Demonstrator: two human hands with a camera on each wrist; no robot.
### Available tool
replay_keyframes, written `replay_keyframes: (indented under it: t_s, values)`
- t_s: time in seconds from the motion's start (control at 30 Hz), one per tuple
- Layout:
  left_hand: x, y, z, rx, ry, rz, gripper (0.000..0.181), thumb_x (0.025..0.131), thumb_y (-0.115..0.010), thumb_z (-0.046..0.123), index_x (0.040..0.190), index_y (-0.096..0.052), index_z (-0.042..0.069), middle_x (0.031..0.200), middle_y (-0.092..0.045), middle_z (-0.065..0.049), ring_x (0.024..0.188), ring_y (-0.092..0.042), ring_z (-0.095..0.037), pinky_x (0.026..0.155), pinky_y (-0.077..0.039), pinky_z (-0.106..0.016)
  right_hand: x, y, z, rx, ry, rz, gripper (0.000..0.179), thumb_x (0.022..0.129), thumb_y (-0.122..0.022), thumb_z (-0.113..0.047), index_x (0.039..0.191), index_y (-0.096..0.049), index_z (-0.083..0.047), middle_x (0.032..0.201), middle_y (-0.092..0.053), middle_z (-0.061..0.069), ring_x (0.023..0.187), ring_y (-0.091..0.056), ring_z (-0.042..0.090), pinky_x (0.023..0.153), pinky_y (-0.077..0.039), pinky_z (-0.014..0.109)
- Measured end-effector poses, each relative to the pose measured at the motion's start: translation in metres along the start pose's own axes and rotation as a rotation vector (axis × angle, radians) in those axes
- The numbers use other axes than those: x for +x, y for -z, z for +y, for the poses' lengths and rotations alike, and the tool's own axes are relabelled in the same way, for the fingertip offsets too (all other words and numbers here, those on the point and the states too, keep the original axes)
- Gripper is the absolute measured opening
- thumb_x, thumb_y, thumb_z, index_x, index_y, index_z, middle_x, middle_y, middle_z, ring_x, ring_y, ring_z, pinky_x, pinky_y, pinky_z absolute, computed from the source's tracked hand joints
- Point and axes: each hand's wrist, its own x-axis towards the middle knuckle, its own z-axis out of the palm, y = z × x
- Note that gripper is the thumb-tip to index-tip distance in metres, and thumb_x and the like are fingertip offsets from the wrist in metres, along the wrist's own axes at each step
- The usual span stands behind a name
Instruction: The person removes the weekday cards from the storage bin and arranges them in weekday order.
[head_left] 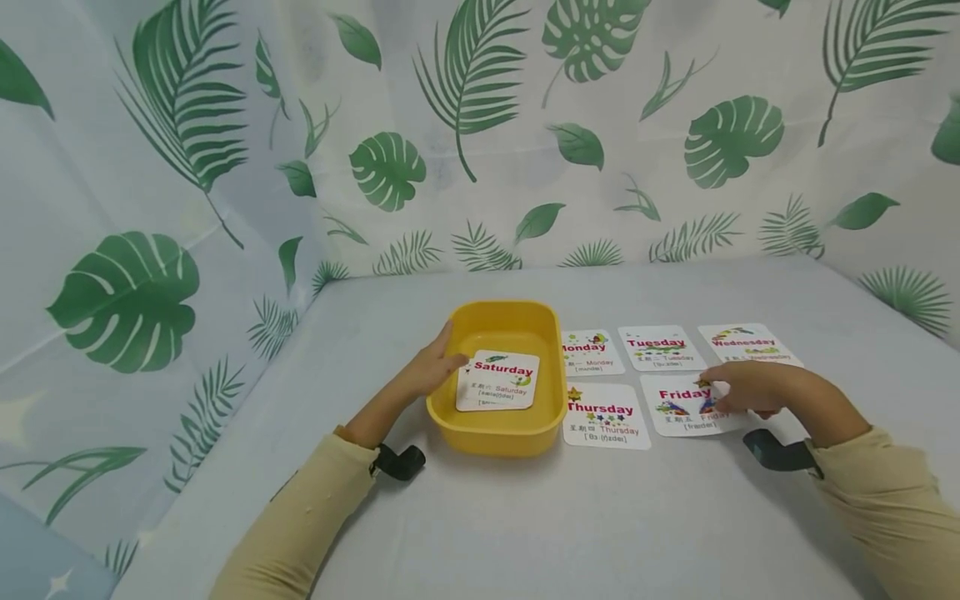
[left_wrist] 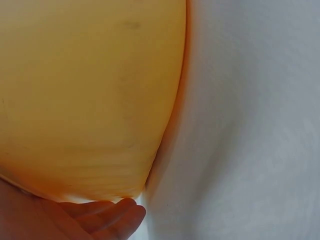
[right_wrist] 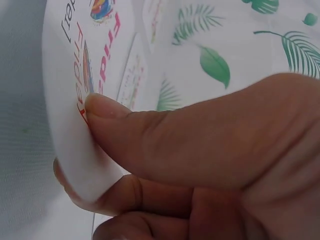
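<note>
My left hand (head_left: 429, 368) holds the left rim of a yellow plastic bin (head_left: 495, 442), thumb over the rim and fingers against the outer wall. In the left wrist view, its fingers (left_wrist: 117, 220) lie along the bin's side. Inside the bin rests a white Saturday card (head_left: 495, 392), close to the left thumb. My right hand (head_left: 761, 390) pinches the right edge of the Friday card (head_left: 675, 421). The right wrist view shows the thumb (right_wrist: 112, 120) on the card's printed face and fingers behind it, the card bending slightly.
Right of the bin, the Monday card (head_left: 596, 352), Tuesday card (head_left: 662, 350) and Wednesday card (head_left: 742, 340) form a back row. A Thursday card (head_left: 606, 421) lies in front, left of Friday. Leaf-printed cloth (head_left: 510, 167) walls the table's back and sides.
</note>
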Motion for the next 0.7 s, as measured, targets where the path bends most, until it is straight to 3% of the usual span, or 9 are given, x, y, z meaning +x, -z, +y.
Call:
replay_keyframes:
  t_s: [0.7]
  values:
    - [0.0017, 0.0001, 0.0004, -0.01, 0.04, 0.005, 0.072, 0.088, -0.041, 0.014, 0.148, 0.0, 0.013, 0.153, -0.013, -0.011, 0.136, -0.027, -0.028, 0.11, -0.026, -0.043, -0.002, -0.0018, -0.0032, 0.004, -0.02, 0.008, 0.06, 0.084, -0.061, -0.02, 0.133, -0.038, 0.004, 0.095, -0.045, 0.018, 0.064, -0.042, 0.018, 0.054, -0.038, 0.026]
